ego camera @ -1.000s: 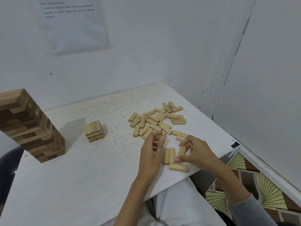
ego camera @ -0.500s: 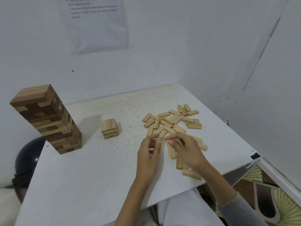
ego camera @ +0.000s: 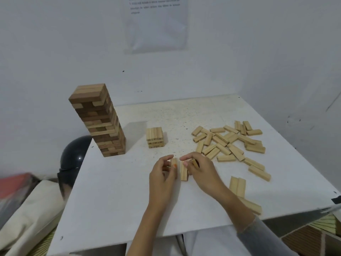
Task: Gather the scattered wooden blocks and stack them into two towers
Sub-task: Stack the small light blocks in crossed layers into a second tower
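A tall tower (ego camera: 100,121) of darker wooden blocks stands at the table's left edge. A short stack (ego camera: 155,137) of pale blocks sits right of it. Several loose pale blocks (ego camera: 227,141) lie scattered at the right. My left hand (ego camera: 162,174) and my right hand (ego camera: 201,170) meet at the table's middle, pinching a few blocks (ego camera: 183,171) side by side between them. My left fingers grip one block; my right fingers curl around another. A pair of blocks (ego camera: 237,186) and one single block (ego camera: 251,206) lie near the front edge by my right forearm.
The white table (ego camera: 114,196) sits in a corner, with walls behind and to the right. A dark round object (ego camera: 73,156) sits beyond the left edge, above cream fabric (ego camera: 31,215). A paper sheet (ego camera: 156,24) hangs on the back wall.
Both hands have carried a few blocks leftward from the scattered pile toward the table's middle. The view has swung left, bringing the tall tower fully into sight.
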### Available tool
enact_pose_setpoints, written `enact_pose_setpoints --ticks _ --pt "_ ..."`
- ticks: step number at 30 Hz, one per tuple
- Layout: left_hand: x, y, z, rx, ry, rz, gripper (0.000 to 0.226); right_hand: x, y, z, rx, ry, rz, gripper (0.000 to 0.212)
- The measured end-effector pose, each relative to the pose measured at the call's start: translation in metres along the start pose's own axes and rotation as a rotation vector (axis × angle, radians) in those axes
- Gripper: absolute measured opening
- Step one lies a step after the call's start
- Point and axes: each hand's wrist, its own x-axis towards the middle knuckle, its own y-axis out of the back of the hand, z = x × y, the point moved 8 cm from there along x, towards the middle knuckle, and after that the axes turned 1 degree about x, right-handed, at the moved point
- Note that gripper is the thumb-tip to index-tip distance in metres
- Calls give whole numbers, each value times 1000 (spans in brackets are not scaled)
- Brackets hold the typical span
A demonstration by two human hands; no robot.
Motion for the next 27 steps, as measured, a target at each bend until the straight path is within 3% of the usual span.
enact_pose_setpoints --ticks 7,11,15,20,24,27 --pt "4 28 -7 210 -57 47 25 10 -28 -9 7 26 -20 13" --pt "4 32 -7 327 -89 68 20 8 -30 -10 -54 38 61 22" --pt "2 33 -8 292 -70 81 25 0 -30 -2 123 -30 91 34" --pt "-3 35 -11 236 -67 79 28 -6 -20 -5 44 103 212 30" --pt "-4 31 -9 283 -84 9 31 -11 -8 3 -15 77 384 19" --pt "-5 28 -8 340 -95 -4 29 -12 -10 0 -154 153 404 7"
